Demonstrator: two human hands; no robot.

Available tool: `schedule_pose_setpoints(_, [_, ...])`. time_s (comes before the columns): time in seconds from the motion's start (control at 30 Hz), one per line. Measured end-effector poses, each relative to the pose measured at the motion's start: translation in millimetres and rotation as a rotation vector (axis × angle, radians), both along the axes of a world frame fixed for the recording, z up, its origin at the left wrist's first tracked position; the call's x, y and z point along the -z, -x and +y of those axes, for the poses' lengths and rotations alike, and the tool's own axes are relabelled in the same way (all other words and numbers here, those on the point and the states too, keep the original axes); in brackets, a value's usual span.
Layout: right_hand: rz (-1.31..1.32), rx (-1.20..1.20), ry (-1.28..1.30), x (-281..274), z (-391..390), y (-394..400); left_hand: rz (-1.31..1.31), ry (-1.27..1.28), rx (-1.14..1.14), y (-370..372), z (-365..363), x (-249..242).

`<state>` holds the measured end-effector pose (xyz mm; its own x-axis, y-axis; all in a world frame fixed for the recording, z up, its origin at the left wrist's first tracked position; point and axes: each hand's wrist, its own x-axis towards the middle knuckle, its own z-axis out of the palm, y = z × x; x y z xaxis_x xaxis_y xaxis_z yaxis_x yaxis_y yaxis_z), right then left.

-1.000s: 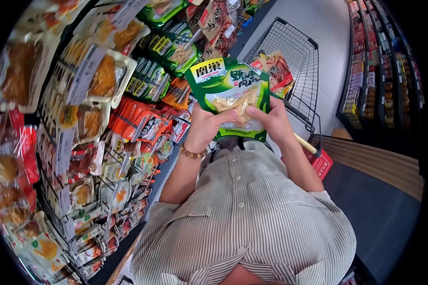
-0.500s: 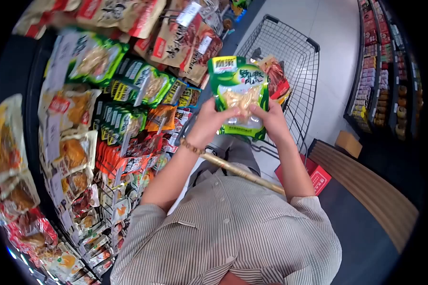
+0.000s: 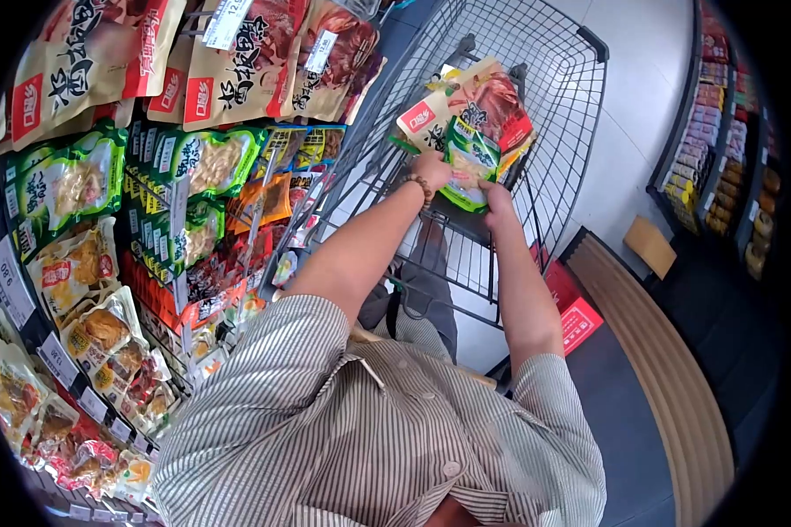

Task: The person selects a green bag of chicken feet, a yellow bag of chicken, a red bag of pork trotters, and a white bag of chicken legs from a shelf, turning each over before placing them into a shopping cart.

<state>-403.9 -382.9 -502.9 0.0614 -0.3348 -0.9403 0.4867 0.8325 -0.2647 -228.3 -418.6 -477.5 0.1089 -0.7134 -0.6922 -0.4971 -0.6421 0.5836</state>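
Observation:
A green snack bag with a clear window showing pale food is down inside the wire shopping cart. My left hand, with a beaded bracelet at the wrist, grips its left side. At the bag's lower right edge, my right hand holds on with its thumb on the front; its other fingers are hidden. Just beyond lies a larger beige and red food bag, partly covered by the green one.
To the left, a shelf rack holds hanging beige bags, green snack bags and price tags. On the right are a dark counter with a ribbed wooden edge, a red box and stocked shelves.
Both hands have moved forward with the green snack bag, from in front of the chest into the cart, against the beige bag. The view has shifted, with the cart more central.

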Motion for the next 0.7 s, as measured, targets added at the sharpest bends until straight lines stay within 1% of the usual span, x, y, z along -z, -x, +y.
schedule_pose_setpoints(0.03, [0.045, -0.01, -0.01, 8, 2, 4, 0.002, -0.002, -0.015, 2, 2, 6])
schedule_pose_setpoints(0.1, [0.063, -0.031, -0.014, 18, 6, 11, 0.17, -0.067, -0.05, 6, 4, 14])
schedule_pose_setpoints(0.2, [0.055, -0.054, -0.025, 18, 9, 12, 0.204, -0.075, -0.075, 2, 2, 17])
schedule_pose_setpoints(0.23, [0.057, -0.041, -0.022, 10, 8, 10, 0.202, -0.069, -0.096, 0, 2, 11])
schedule_pose_setpoints(0.27, [0.057, -0.027, -0.015, 1, 6, 9, 0.148, -0.091, -0.019, -3, -1, 4])
schedule_pose_setpoints(0.3, [0.082, -0.089, 0.009, -14, 4, 6, 0.094, -0.114, 0.059, -6, -5, -7])
schedule_pose_setpoints(0.33, [0.079, -0.107, 0.018, -6, 9, 8, 0.04, -0.138, 0.136, -9, -3, -9])
schedule_pose_setpoints(0.4, [0.203, -0.129, 0.026, 6, 11, 9, 0.056, -0.065, 0.075, -14, -2, -18])
schedule_pose_setpoints(0.47, [0.165, -0.203, 0.059, -7, 6, 9, 0.173, -0.015, 0.0, -19, 1, -31])
schedule_pose_setpoints(0.5, [0.136, -0.245, 0.08, 4, 7, 20, 0.168, 0.005, 0.072, -25, -8, -95])
schedule_pose_setpoints(0.53, [-0.021, -0.25, 0.15, 28, 7, 39, 0.218, 0.042, 0.079, -26, -5, -91])
schedule_pose_setpoints(0.57, [0.0, -0.263, 0.17, 19, -3, 37, 0.288, 0.172, 0.031, -29, -1, -100])
schedule_pose_setpoints(0.6, [-0.023, -0.314, 0.196, 30, -11, 47, 0.286, 0.194, 0.022, -37, 1, -125])
schedule_pose_setpoints(0.63, [0.114, -0.328, 0.16, 16, -20, 38, 0.363, 0.215, -0.004, -47, 4, -154])
schedule_pose_setpoints(0.67, [0.031, -0.331, 0.18, 19, -31, 42, 0.447, 0.245, -0.025, -59, 12, -182])
schedule_pose_setpoints(0.7, [0.137, -0.215, 0.128, -12, -40, 20, 0.443, 0.333, -0.091, -73, 30, -205])
